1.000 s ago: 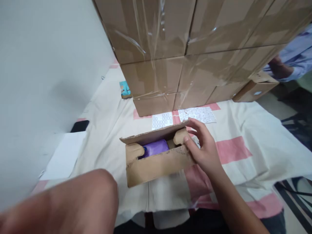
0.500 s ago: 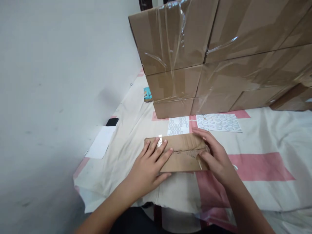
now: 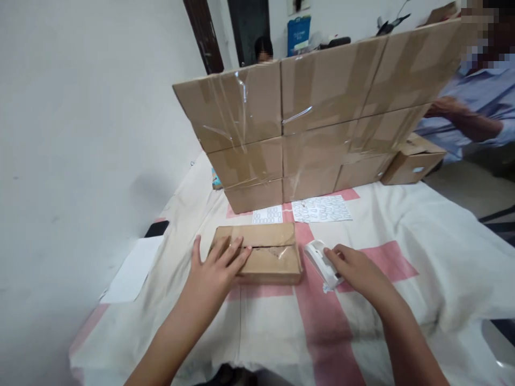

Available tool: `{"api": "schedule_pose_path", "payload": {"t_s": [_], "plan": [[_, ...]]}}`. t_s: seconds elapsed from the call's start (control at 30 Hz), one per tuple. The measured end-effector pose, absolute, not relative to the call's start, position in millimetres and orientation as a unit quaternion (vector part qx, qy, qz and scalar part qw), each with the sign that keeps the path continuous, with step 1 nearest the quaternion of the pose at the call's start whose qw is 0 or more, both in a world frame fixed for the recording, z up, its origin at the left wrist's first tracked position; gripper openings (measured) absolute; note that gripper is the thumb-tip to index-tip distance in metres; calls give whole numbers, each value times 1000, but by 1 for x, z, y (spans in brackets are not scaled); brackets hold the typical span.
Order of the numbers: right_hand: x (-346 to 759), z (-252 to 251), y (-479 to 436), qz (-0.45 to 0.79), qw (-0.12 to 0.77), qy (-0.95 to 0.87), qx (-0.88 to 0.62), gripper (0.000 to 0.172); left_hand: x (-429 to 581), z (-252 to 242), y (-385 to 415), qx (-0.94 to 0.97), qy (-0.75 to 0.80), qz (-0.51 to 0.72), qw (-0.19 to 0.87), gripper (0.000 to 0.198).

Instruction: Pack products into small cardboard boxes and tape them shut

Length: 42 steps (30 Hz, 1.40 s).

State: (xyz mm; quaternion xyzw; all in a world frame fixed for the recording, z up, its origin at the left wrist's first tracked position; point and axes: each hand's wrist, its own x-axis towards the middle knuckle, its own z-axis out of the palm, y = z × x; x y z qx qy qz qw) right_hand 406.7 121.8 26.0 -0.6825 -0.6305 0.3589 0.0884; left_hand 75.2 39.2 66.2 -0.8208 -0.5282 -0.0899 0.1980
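A small brown cardboard box lies on the cloth in front of me, its top flaps meeting at a seam. My left hand rests flat on the left part of its top, fingers spread. To the right of the box, my right hand grips a white tape dispenser between thumb and fingers, close to the cloth. A crumpled clear bit hangs at the dispenser's near end. The underside of the dispenser and some right-hand fingers are hidden.
A wall of taped cardboard boxes stands behind, with printed sheets at its foot. Another box sits at the far right, near a person. White paper and a black object lie left, beside the wall.
My right hand has left the box's right end and now holds the white tape dispenser. My left hand stays on the box. The view has shifted, showing more of the room and a person.
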Motion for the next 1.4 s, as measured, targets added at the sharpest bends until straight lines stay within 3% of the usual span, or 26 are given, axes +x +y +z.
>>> {"api": "schedule_pose_path", "payload": {"t_s": [0.07,0.2,0.4,0.57,0.77,0.9,1.03,1.27,1.4], "plan": [[405,26,121,353,91,-632,-684,46,103,70,36,-840,-472,-149,224,33],[408,23,124,334,119,-636,-686,43,184,50,41,-907,-297,-271,128,20],[421,15,123,365,185,-654,-636,36,256,-20,77,-882,-366,-281,99,66],[417,10,121,412,194,-620,-639,33,253,-55,92,-841,-425,-328,71,62],[416,14,124,474,195,-582,-632,31,249,-60,96,-826,-457,-330,25,80],[419,22,122,486,183,-581,-626,19,249,-63,98,-822,-454,-342,24,80],[418,30,116,489,182,-585,-621,20,248,-65,101,-822,-459,-336,26,84],[424,29,105,510,347,-536,-576,41,250,-59,100,-805,-477,-349,48,84],[427,19,96,537,374,-520,-549,38,250,-57,100,-802,-478,-357,42,91]]}}
